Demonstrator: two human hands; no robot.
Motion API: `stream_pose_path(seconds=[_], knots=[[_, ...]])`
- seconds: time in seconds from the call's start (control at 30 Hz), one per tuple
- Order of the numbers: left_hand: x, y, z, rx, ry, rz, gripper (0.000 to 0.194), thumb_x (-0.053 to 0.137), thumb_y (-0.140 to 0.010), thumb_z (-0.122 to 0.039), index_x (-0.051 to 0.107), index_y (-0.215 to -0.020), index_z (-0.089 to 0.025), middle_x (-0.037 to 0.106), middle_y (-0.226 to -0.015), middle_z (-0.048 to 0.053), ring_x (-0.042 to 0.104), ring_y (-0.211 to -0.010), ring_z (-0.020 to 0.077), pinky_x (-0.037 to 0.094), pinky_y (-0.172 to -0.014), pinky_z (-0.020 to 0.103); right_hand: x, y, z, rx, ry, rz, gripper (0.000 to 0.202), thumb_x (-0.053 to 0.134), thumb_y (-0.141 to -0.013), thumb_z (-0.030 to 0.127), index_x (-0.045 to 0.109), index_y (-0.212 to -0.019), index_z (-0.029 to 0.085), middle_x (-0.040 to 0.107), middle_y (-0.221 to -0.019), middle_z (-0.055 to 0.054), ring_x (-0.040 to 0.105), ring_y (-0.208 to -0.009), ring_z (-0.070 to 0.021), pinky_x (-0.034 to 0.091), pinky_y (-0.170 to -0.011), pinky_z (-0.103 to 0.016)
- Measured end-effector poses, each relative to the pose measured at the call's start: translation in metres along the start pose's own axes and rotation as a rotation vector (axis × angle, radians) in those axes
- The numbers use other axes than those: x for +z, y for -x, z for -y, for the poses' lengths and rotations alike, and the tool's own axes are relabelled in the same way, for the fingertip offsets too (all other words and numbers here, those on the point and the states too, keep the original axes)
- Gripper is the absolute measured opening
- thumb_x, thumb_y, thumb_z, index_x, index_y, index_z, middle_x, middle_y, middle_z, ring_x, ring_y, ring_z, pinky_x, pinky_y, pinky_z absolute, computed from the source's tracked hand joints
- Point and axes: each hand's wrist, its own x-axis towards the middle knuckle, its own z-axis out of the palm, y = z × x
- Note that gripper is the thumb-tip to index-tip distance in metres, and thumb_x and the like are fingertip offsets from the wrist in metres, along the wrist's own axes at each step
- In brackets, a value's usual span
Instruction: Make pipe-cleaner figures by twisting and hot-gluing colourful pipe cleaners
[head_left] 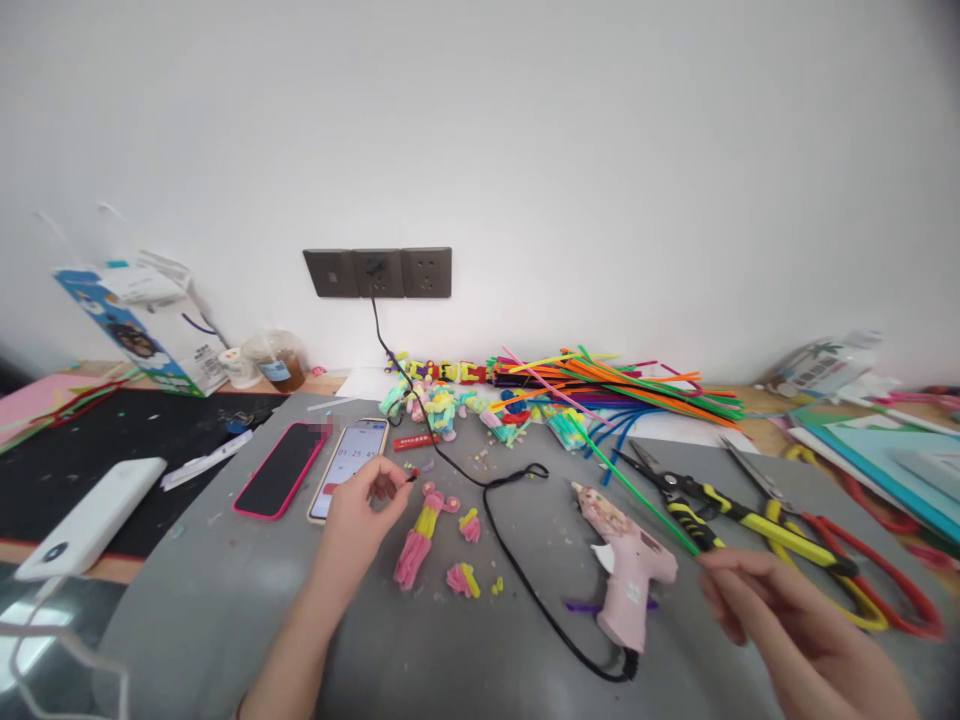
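My left hand [367,500] is closed in a pinch at a tiny dark-and-red bit [412,475] that is too small to name. Just right of it lies a pink and yellow pipe-cleaner figure [421,540] with two round loops at its top. Small pink-yellow pieces [463,580] rest beside the figure. Between finger and thumb, my right hand [780,620] grips the lower end of a long green pipe cleaner [645,500], which slants up to the left. A pink glue gun [626,570] lies between my hands, over a purple strip [583,606].
Pliers [720,510] and red-and-yellow-handled scissors [847,560] lie at the right. A bundle of pipe cleaners [622,385] is along the wall. Two phones [281,470] sit left. The black cord [517,560] crosses the grey mat [225,600]. A drink cup [277,362] stands behind.
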Motion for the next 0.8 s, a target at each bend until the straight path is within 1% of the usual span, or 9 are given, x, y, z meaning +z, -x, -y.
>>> stream_pose_path(seconds=[0.1,0.13,0.17,0.23,0.33,0.43,0.53,0.67,0.8], knots=[[0.004,0.011,-0.016,-0.030,0.159,-0.102,0.012,0.062,-0.082,-0.034,0.060,-0.079,-0.022,0.066,-0.074,0.000,0.060,-0.067,0.0153,0.050,-0.066,0.027,0.032,0.009,0.026,-0.122,-0.096,0.136,0.022,0.063,-0.087,0.045,0.072,-0.092,0.026,0.071,-0.083,-0.006,0.066,-0.067,-0.0220,0.055,-0.057,-0.028],[0.006,0.016,-0.022,-0.036,0.208,-0.109,0.012,0.065,-0.081,-0.033,0.060,-0.079,-0.022,0.066,-0.074,0.000,0.060,-0.067,0.0153,0.050,-0.067,0.027,0.044,0.012,0.035,-0.193,-0.103,0.188,0.018,0.062,-0.089,0.039,0.071,-0.098,0.026,0.070,-0.080,-0.005,0.065,-0.066,-0.0206,0.055,-0.059,-0.027],[0.008,0.020,-0.027,-0.037,0.254,-0.089,0.013,0.066,-0.080,-0.033,0.060,-0.078,-0.022,0.066,-0.073,0.000,0.061,-0.067,0.0152,0.050,-0.067,0.027,0.055,0.015,0.043,-0.292,-0.110,0.249,0.015,0.062,-0.090,0.032,0.071,-0.099,0.026,0.068,-0.074,-0.002,0.063,-0.063,-0.0189,0.054,-0.059,-0.026],[0.012,0.031,-0.038,-0.050,0.377,0.017,0.013,0.068,-0.080,-0.032,0.059,-0.077,-0.022,0.067,-0.074,0.000,0.063,-0.067,0.0153,0.051,-0.066,0.027,0.074,0.020,0.057,-0.449,-0.140,0.387,0.022,0.060,-0.090,0.020,0.070,-0.108,0.027,0.071,-0.084,-0.003,0.066,-0.073,-0.0187,0.054,-0.068,-0.027],[0.019,0.048,-0.051,-0.140,0.562,0.167,0.020,0.070,-0.078,-0.034,0.054,-0.073,-0.023,0.068,-0.071,0.001,0.065,-0.065,0.0168,0.052,-0.062,0.027,0.088,0.023,0.070,-0.509,-0.233,0.539,0.021,0.060,-0.091,0.013,0.069,-0.105,0.026,0.072,-0.093,-0.004,0.067,-0.084,-0.0187,0.053,-0.076,-0.027],[0.023,0.060,-0.057,-0.202,0.622,0.198,0.025,0.072,-0.075,-0.039,0.053,-0.071,-0.023,0.067,-0.068,0.002,0.065,-0.064,0.0181,0.054,-0.062,0.029,0.088,0.025,0.069,-0.490,-0.283,0.618,0.011,0.061,-0.092,0.015,0.066,-0.087,0.023,0.069,-0.085,-0.003,0.066,-0.081,-0.0188,0.051,-0.073,-0.027],[0.027,0.064,-0.060,-0.201,0.622,0.223,0.021,0.073,-0.075,-0.040,0.063,-0.074,-0.022,0.067,-0.069,0.003,0.064,-0.065,0.0190,0.054,-0.061,0.029,0.083,0.027,0.061,-0.459,-0.289,0.634,0.012,0.060,-0.095,0.020,0.062,-0.083,0.022,0.065,-0.081,-0.003,0.063,-0.076,-0.0183,0.048,-0.069,-0.027],[0.035,0.063,-0.063,-0.130,0.658,0.341,0.017,0.070,-0.081,-0.039,0.072,-0.075,-0.022,0.067,-0.071,0.004,0.063,-0.066,0.0193,0.051,-0.061,0.028,0.080,0.034,0.058,-0.421,-0.273,0.544,0.015,0.057,-0.096,0.024,0.060,-0.082,0.022,0.062,-0.077,-0.002,0.059,-0.072,-0.0172,0.047,-0.065,-0.026],[0.048,0.059,-0.068,-0.122,0.653,0.357,0.025,0.068,-0.083,-0.040,0.070,-0.068,-0.020,0.059,-0.065,0.002,0.053,-0.061,0.0156,0.042,-0.053,0.024,0.069,0.030,0.058,-0.423,-0.220,0.469,0.016,0.056,-0.096,0.025,0.059,-0.080,0.022,0.062,-0.075,-0.001,0.061,-0.072,-0.0173,0.049,-0.067,-0.026]])
